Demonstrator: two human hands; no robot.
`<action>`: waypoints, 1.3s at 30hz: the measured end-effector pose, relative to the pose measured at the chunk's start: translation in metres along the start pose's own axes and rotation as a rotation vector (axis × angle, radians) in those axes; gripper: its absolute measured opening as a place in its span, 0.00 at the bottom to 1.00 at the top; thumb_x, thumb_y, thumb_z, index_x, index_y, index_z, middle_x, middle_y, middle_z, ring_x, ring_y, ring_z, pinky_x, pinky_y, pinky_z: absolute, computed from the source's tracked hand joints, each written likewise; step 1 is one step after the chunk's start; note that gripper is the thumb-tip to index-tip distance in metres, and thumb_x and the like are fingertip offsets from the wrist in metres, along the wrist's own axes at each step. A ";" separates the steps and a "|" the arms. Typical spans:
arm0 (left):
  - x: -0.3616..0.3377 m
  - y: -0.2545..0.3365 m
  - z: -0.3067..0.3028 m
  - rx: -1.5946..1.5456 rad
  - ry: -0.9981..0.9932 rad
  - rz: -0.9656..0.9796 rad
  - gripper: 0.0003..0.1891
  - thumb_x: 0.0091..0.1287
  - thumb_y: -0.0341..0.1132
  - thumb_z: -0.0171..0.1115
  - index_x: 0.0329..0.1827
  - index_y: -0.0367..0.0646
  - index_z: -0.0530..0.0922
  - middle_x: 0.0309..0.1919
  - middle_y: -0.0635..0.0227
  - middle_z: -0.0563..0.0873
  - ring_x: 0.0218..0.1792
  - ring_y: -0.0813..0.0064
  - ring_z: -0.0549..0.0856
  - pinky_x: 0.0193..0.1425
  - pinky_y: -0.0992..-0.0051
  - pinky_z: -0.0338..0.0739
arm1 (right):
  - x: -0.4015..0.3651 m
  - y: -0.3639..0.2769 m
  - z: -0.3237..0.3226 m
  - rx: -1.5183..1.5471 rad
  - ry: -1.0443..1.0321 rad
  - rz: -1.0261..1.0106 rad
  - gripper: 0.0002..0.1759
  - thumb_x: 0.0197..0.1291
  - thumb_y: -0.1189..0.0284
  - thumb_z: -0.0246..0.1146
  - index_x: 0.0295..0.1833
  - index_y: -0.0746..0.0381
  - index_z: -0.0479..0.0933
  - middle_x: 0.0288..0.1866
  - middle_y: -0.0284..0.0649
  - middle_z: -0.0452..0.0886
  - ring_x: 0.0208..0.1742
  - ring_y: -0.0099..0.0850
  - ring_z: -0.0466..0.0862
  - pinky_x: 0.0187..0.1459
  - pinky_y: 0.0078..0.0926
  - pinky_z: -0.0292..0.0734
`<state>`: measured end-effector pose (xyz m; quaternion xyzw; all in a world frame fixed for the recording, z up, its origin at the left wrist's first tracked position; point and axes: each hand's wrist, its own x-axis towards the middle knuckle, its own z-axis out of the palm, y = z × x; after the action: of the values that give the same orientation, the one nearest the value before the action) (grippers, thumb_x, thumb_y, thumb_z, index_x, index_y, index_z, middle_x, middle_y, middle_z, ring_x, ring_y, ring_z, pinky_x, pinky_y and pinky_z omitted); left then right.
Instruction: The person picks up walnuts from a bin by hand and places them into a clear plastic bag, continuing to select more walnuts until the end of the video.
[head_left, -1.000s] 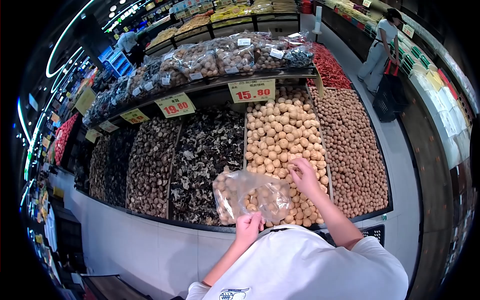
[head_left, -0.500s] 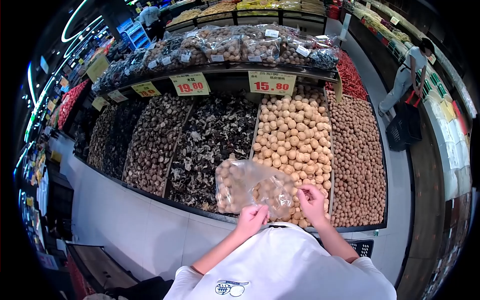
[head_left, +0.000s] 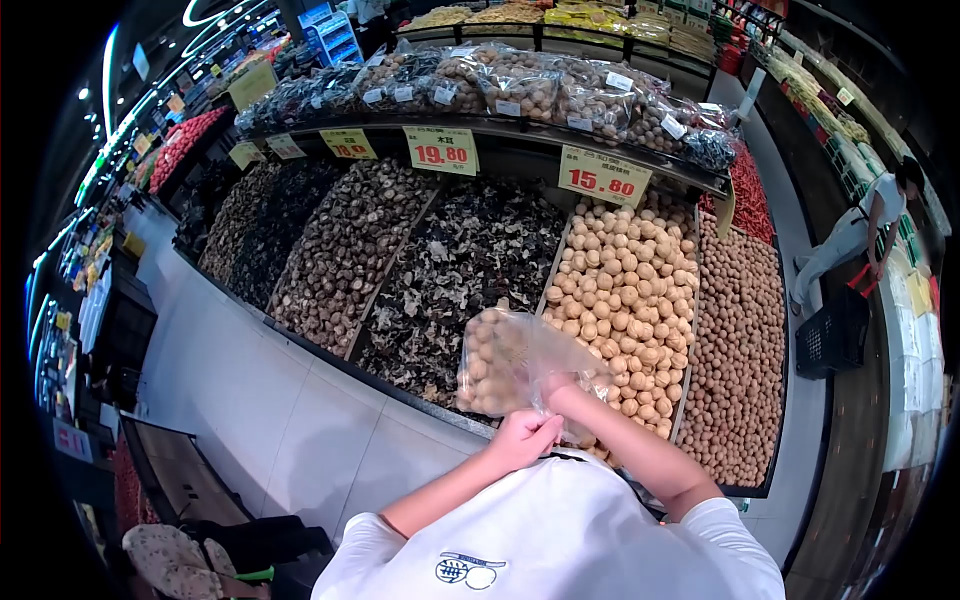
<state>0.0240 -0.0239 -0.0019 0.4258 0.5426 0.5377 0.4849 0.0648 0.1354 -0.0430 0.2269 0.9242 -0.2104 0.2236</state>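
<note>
A clear plastic bag (head_left: 490, 385) partly filled with walnuts is held in front of me, over the front of the bins. My left hand (head_left: 528, 438) is closed around the gathered plastic at its near side. Just above it, my right hand (head_left: 562, 390) is closed against the same bag, its fingertips partly covered by the cloudy plastic. Beneath and beyond the bag lie pale walnuts (head_left: 625, 300) in a bin, with dried black fungus (head_left: 470, 260) in the bin to the left.
Smaller brown nuts (head_left: 740, 350) fill the right bin, and dried mushrooms (head_left: 340, 235) a left one. Bagged goods (head_left: 520, 90) line the shelf above the price signs (head_left: 605, 178). At right, a person (head_left: 880, 215) holds a black basket (head_left: 835, 330).
My right hand has moved left from the bag's right side to beside my left hand. The bag looks drawn in on that side. The view has turned and tilted.
</note>
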 end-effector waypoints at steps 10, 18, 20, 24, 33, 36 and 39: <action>-0.015 0.002 -0.001 0.135 0.003 0.202 0.18 0.77 0.34 0.57 0.27 0.37 0.81 0.15 0.72 0.80 0.18 0.84 0.79 0.25 0.77 0.72 | 0.014 -0.049 -0.008 1.739 -0.121 -0.590 0.23 0.61 0.72 0.63 0.62 0.63 0.73 0.57 0.37 0.80 0.56 0.32 0.81 0.56 0.30 0.79; -0.018 0.003 -0.001 0.084 0.021 0.221 0.16 0.75 0.33 0.60 0.26 0.36 0.81 0.16 0.67 0.81 0.18 0.77 0.80 0.25 0.74 0.73 | 0.026 -0.059 0.001 0.618 0.339 -0.488 0.39 0.57 0.66 0.68 0.72 0.68 0.63 0.63 0.52 0.75 0.61 0.48 0.79 0.65 0.40 0.73; -0.019 0.000 -0.002 0.044 0.016 0.192 0.15 0.74 0.33 0.61 0.26 0.35 0.80 0.17 0.62 0.82 0.17 0.70 0.81 0.25 0.70 0.73 | 0.028 -0.059 0.006 0.380 0.334 -0.484 0.43 0.56 0.64 0.69 0.74 0.70 0.60 0.64 0.56 0.73 0.63 0.53 0.78 0.67 0.43 0.71; -0.018 -0.005 -0.003 0.047 0.018 0.272 0.16 0.74 0.33 0.61 0.26 0.35 0.80 0.17 0.62 0.82 0.17 0.69 0.80 0.25 0.68 0.72 | 0.008 -0.072 -0.012 0.112 0.314 -0.388 0.43 0.56 0.65 0.68 0.73 0.70 0.60 0.65 0.57 0.73 0.64 0.53 0.77 0.67 0.43 0.72; -0.018 -0.004 -0.010 0.040 -0.069 0.324 0.15 0.75 0.31 0.59 0.27 0.36 0.80 0.16 0.70 0.80 0.18 0.80 0.78 0.25 0.73 0.71 | 0.020 -0.073 -0.001 1.410 -0.038 -0.176 0.31 0.65 0.67 0.64 0.69 0.68 0.63 0.60 0.51 0.77 0.58 0.46 0.80 0.61 0.35 0.76; -0.020 -0.002 -0.013 0.014 -0.103 0.239 0.15 0.76 0.32 0.58 0.27 0.36 0.80 0.17 0.70 0.79 0.19 0.82 0.77 0.26 0.74 0.71 | 0.015 -0.066 0.008 0.399 0.215 -0.396 0.21 0.76 0.66 0.55 0.66 0.67 0.65 0.58 0.44 0.78 0.56 0.36 0.81 0.61 0.33 0.76; -0.021 -0.006 -0.015 0.018 -0.131 0.198 0.16 0.76 0.33 0.58 0.27 0.35 0.79 0.18 0.70 0.80 0.20 0.82 0.77 0.26 0.75 0.70 | 0.024 -0.075 0.015 0.879 0.152 -0.289 0.13 0.76 0.73 0.44 0.58 0.67 0.70 0.52 0.46 0.77 0.52 0.39 0.80 0.57 0.35 0.76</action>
<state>0.0133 -0.0479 -0.0077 0.5159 0.4697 0.5493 0.4599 0.0115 0.0748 -0.0462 0.1839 0.7833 -0.5938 0.0062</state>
